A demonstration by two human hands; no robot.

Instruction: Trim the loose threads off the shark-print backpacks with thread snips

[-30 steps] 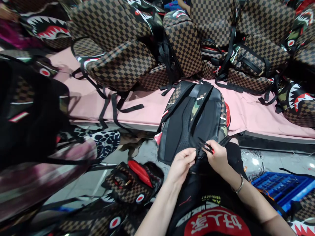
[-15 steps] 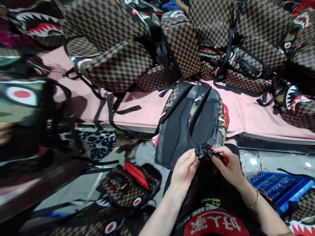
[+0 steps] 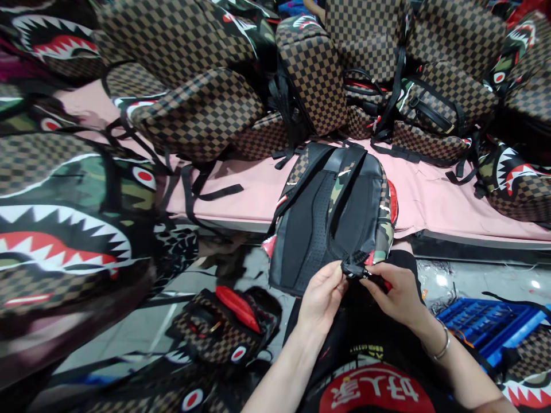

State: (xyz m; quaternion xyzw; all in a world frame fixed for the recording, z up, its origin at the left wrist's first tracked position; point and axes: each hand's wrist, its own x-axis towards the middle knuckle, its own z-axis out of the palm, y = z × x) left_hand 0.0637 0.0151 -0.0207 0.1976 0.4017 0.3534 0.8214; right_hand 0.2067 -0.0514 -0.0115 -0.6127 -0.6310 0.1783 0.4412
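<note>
A backpack (image 3: pixel 318 223) lies with its black padded back up, its lower end toward me at the edge of the pink-covered table. My left hand (image 3: pixel 322 295) pinches the bunched black strap (image 3: pixel 353 267) at the backpack's lower end. Close beside it, my right hand (image 3: pixel 398 292) is closed around a small dark tool with a red part (image 3: pixel 384 282), mostly hidden by the fingers. The tool's tip meets the strap between both hands; its exact kind is too small to tell.
Checkered backpacks (image 3: pixel 202 115) crowd the back of the pink table (image 3: pixel 430 201). A shark-mouth backpack (image 3: pixel 64 229) fills the left side. On the floor are another checkered bag (image 3: pixel 206 332) and a blue plastic crate (image 3: pixel 495 327) at right.
My right hand and the dark tool have come slightly closer to the left fingers. At the left, the big shark backpack has swung round, its mouth now showing.
</note>
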